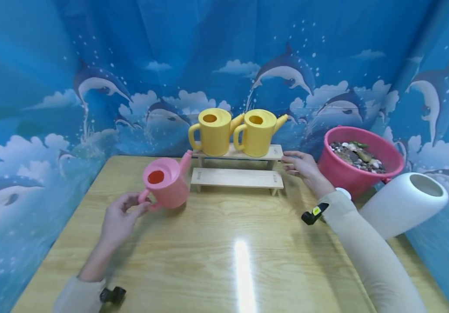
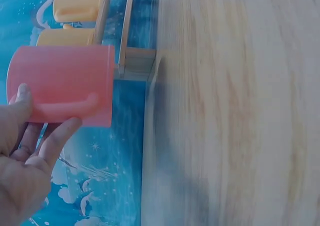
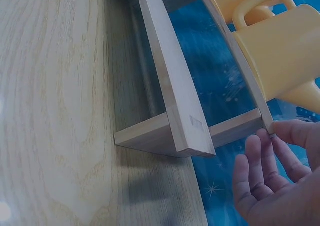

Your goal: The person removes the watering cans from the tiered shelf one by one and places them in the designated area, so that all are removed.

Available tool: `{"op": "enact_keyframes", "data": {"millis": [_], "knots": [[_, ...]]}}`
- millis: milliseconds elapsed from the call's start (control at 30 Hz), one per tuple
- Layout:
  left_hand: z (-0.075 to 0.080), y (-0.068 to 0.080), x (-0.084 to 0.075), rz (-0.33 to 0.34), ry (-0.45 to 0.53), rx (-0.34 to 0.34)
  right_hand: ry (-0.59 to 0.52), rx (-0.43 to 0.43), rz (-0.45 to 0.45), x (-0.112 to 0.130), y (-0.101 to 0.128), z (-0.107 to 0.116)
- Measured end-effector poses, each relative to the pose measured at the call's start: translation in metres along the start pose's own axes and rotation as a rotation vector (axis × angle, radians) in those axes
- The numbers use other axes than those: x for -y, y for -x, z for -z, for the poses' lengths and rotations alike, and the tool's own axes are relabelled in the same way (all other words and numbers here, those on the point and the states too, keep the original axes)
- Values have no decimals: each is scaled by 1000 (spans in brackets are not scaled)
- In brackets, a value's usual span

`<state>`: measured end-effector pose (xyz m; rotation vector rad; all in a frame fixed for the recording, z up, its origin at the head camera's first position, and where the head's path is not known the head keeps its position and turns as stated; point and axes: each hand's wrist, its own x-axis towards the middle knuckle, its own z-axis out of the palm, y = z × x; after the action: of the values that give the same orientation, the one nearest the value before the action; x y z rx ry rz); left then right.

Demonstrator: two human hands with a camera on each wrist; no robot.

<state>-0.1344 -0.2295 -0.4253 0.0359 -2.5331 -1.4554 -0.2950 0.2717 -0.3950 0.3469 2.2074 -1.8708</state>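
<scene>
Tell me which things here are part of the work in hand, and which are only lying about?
In hand:
- pink watering can, handle held by left hand
- wooden two-step shelf, touched by right hand

Lying about:
- two yellow watering cans
- pink bucket of stones
- white vessel

In the left wrist view the left hand (image 2: 22,151) is cut by the left and bottom edges, and its thumb hides part of the pink watering can (image 2: 62,83); the spout is not visible there. Beyond the can, the two yellow watering cans (image 2: 75,18) are cut by the top edge. The table (image 2: 235,116) is blurred. In the right wrist view the right hand (image 3: 277,178) is cut at the corner, and the yellow can (image 3: 280,55) above its fingertips is seen only partly.
</scene>
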Motion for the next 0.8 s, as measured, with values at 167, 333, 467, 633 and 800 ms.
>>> {"op": "enact_keyframes", "data": {"millis": [167, 333, 467, 633, 800], "knots": [[-8, -12, 0, 33, -40, -135, -20, 4, 5, 0, 1, 0], [-24, -35, 0, 121, 28, -201, -6, -5, -1, -1, 1, -2], [-36, -57, 0, 156, 102, -208, 20, -16, -3, -2, 0, -2], [-49, -78, 4, 164, 122, -205, 31, -19, -8, -2, -1, -1], [-61, -89, 9, 150, 111, -199, 6, -12, -8, -2, -2, 0]]}}
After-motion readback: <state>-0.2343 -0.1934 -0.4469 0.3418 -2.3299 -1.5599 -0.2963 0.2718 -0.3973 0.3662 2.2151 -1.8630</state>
